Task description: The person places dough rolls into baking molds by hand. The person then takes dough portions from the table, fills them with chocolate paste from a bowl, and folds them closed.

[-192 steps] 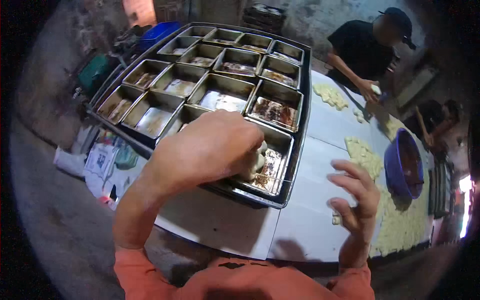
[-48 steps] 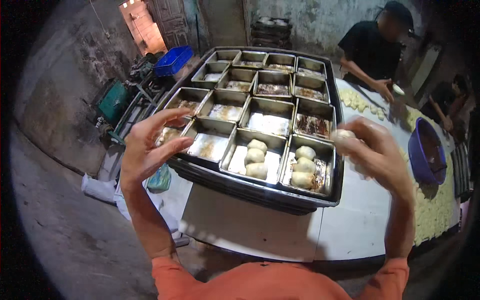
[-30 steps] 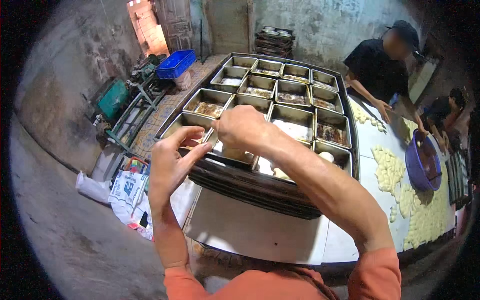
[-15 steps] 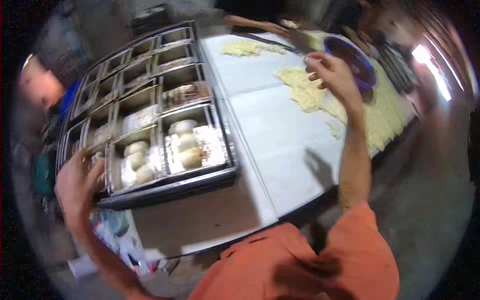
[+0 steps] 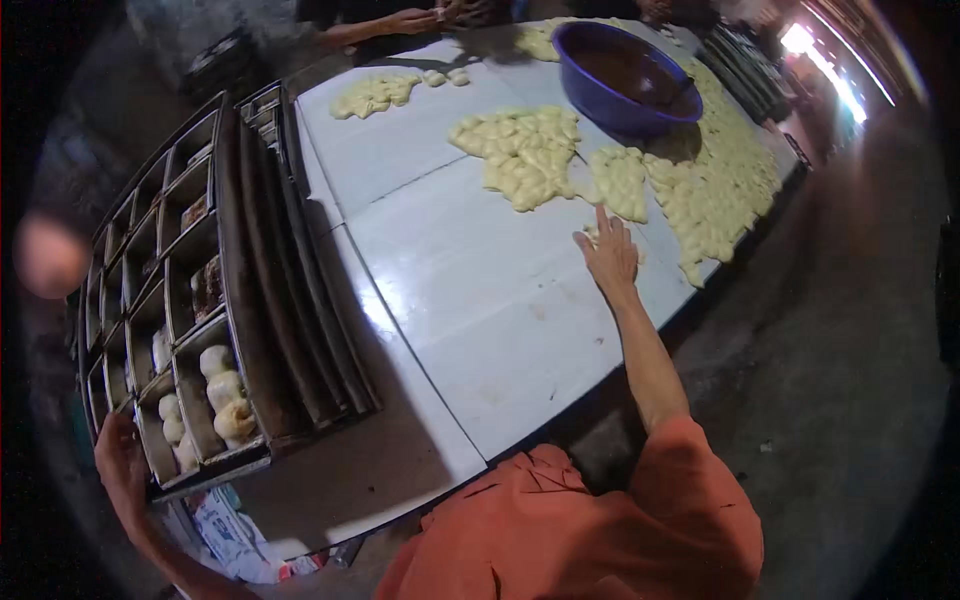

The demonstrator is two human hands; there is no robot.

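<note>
At the far-left near corner of a rack of joined metal loaf tins (image 5: 180,345), my left hand (image 5: 120,462) rests against the rim. Its fingers are dark and partly hidden there, so what they grip, if anything, cannot be made out. Rounded dough balls (image 5: 228,392) sit in a row inside the nearest tin. My right hand (image 5: 610,255) reaches out low over the white tabletop (image 5: 480,310), fingers stretched and apart. Its fingertips are beside a small patch of pale yellow dough pieces (image 5: 618,182), with a bit of dough showing between thumb and forefinger.
A purple basin (image 5: 625,85) with brownish contents stands at the back. Flattened clusters of dough pieces (image 5: 525,155) lie mid-table, and a wide spread of dough (image 5: 725,190) covers the right side. Another person's hands (image 5: 412,22) are at the far edge. Plastic packaging (image 5: 235,535) lies below, lower left.
My right hand has come down from above the table to the dough pieces. The view has turned, so the tins appear farther left. My left hand remains at their near corner.
</note>
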